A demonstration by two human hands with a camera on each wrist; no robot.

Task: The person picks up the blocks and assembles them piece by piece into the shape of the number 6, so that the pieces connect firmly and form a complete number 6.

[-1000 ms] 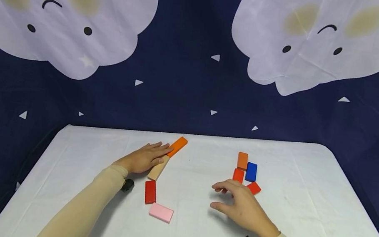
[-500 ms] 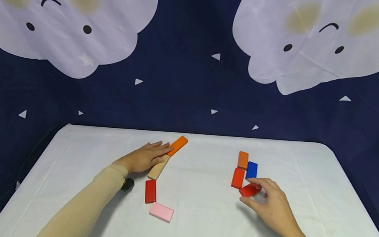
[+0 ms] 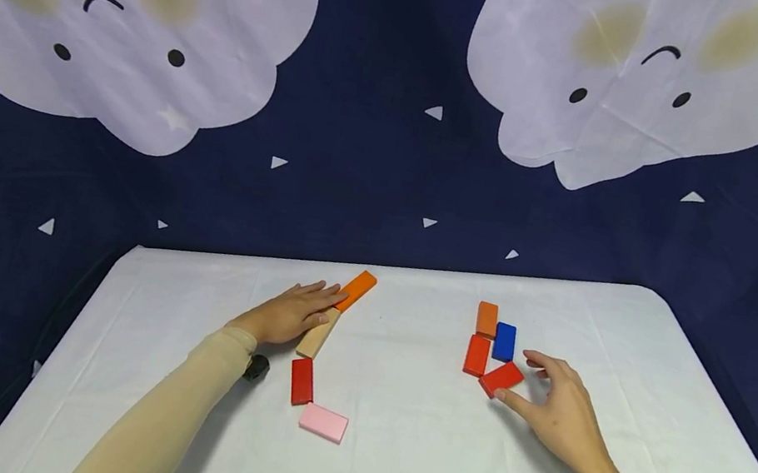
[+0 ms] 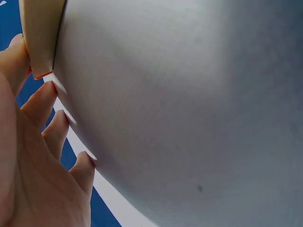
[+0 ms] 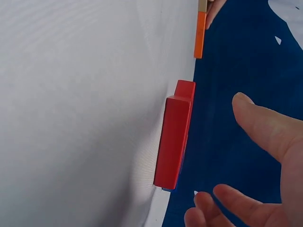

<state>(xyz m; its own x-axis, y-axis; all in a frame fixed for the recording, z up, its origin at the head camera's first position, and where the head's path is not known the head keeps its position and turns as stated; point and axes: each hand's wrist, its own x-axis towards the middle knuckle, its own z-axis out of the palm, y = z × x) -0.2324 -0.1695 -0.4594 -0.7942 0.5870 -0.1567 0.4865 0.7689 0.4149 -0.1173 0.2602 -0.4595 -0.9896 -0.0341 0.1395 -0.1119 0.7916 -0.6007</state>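
Note:
My left hand (image 3: pixel 290 314) lies with its fingers extended at the joint of an orange block (image 3: pixel 356 292) and a plain wooden block (image 3: pixel 318 334). In the left wrist view the thumb touches the wooden block (image 4: pixel 42 35). My right hand (image 3: pixel 564 417) hovers beside a slanted red block (image 3: pixel 501 379), thumb and fingers spread apart. The right wrist view shows a gap between that red block (image 5: pixel 173 142) and the fingers. Another red block (image 3: pixel 476 355), a blue block (image 3: pixel 504 342) and a darker orange block (image 3: pixel 487 320) lie flat against one another just beyond it.
A dark red block (image 3: pixel 302 381) and a pink block (image 3: pixel 324 423) continue the left row toward the front of the white-covered table (image 3: pixel 400 460). Behind the table's far edge hangs a dark blue cloth (image 3: pixel 354 207) with printed clouds.
My right hand moved right to the slanted red block, took hold of it, turned it against the other red block and let go. My left hand stayed in place.

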